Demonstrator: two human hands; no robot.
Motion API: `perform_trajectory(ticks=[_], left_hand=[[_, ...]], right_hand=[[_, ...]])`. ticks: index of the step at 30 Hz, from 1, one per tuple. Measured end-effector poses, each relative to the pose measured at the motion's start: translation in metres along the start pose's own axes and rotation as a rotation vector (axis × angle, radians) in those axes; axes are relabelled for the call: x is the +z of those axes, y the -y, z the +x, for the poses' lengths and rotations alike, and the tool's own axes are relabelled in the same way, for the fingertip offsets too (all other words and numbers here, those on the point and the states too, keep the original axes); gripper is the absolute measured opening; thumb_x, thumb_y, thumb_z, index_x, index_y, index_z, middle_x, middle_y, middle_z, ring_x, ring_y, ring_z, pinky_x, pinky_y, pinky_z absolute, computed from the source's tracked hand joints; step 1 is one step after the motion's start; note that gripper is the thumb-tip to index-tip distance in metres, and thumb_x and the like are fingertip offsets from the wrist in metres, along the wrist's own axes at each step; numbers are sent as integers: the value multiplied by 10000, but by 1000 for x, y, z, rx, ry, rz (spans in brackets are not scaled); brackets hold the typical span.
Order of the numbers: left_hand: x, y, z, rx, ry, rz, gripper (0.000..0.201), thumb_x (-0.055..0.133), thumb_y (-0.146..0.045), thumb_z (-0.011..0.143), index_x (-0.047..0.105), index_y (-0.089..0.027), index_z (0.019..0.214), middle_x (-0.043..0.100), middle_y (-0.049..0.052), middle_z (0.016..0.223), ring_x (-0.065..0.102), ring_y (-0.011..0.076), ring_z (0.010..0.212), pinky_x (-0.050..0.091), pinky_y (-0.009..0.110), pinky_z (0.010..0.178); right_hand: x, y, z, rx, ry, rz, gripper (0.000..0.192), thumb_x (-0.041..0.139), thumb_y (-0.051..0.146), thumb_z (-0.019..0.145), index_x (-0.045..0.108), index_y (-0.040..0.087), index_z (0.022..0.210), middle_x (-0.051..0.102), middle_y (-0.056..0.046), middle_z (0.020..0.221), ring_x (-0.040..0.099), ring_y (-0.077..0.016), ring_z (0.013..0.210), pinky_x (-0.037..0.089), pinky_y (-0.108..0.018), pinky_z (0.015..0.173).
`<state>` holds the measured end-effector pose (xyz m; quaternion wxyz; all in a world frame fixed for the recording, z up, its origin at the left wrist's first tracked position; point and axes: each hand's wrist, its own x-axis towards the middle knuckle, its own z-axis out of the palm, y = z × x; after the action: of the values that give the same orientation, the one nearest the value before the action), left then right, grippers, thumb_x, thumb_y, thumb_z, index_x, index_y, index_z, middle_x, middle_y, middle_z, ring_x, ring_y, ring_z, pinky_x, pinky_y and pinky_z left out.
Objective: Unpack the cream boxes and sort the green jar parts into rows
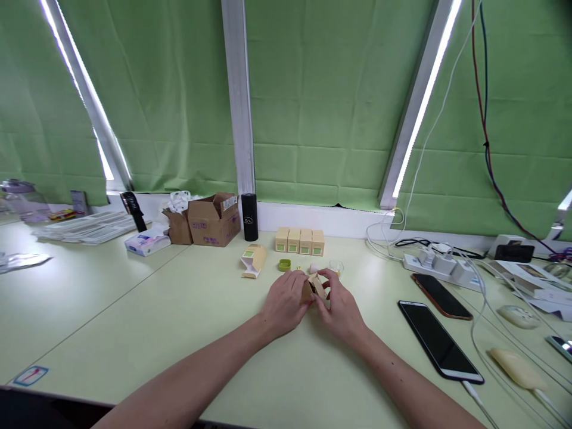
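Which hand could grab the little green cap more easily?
Probably the left hand. The small round green cap lies just beyond it, while the right hand sits farther over. Both grip the small tan cardboard box.

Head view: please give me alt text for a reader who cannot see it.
A person's left hand and right hand together hold a small tan cardboard box over a pale green table. Behind stand a row of four small tan boxes, with two black smartphones at right.

Left hand (286,302): bare, no glove, no ring visible.
Right hand (342,307): bare, no glove, no ring visible.
Forearms: uncovered; no sleeves, watch or bands in view.
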<state>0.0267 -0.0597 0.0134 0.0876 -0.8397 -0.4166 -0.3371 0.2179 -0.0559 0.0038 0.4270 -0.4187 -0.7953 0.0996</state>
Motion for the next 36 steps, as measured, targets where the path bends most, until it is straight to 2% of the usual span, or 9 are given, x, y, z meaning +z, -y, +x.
perform_trajectory(ticks=[4,8,11,16,19,22,27,31,36], left_hand=[[1,1,-2,-19,7,-12,444,676,-260,891,460,-213,1275,638,134,1234,623,321,1119,545,470,909],[2,4,-3,-56,-16,-25,582,695,-264,893,388,-221,1386,623,142,1306,616,333,1187,540,484,943],[1,4,-2,-68,5,-33,496,682,-255,904,420,-231,1325,648,113,1257,638,306,1119,551,455,888],[-5,1,1,-68,66,-31,353,653,-262,929,468,-249,1230,665,80,1204,641,282,1082,555,407,809],[-6,0,2,-60,72,-45,396,632,-254,943,459,-262,1299,652,88,1260,631,284,1143,562,416,848],[-4,1,1,-71,76,-65,482,629,-252,944,427,-274,1381,634,97,1322,616,292,1197,567,444,897],[1,4,-1,-90,63,-81,627,642,-248,931,356,-272,1489,595,121,1411,571,322,1286,564,497,963],[3,6,-2,-104,68,-100,698,643,-246,931,306,-277,1541,584,123,1432,558,326,1302,573,505,960],[5,7,-2,-117,68,-111,710,636,-240,936,300,-281,1561,586,129,1428,549,326,1313,577,509,963]], right_hand=[[-1,-1,1,76,-21,62,383,425,350,1029,407,241,1396,716,-90,1098,723,-239,851,590,-388,741],[-1,-10,5,100,-134,146,318,407,383,1048,440,243,1332,679,-116,1227,718,-232,879,594,-405,772],[0,-19,9,119,-244,203,300,431,408,1044,465,246,1295,638,-133,1304,704,-248,992,601,-410,785],[-2,-26,12,140,-379,260,259,462,364,1032,489,250,1262,638,-128,1257,658,-262,1096,606,-455,857],[-4,-28,13,55,-421,193,271,447,270,1018,505,244,1281,620,-132,1265,636,-269,1129,577,-520,957],[-6,-30,14,-123,-448,93,362,432,143,975,514,241,1313,610,-136,1286,598,-288,1221,526,-572,1048],[-7,-34,15,-369,-368,33,570,368,1,910,503,263,1399,638,-120,1315,606,-274,1262,548,-540,1046],[-9,-35,17,-436,-359,-25,647,370,-32,867,512,276,1418,693,-97,1205,656,-266,1146,567,-520,992],[-12,-41,19,-398,-352,-93,625,388,-47,812,569,255,1329,718,-81,1043,669,-271,1023,570,-511,933]])
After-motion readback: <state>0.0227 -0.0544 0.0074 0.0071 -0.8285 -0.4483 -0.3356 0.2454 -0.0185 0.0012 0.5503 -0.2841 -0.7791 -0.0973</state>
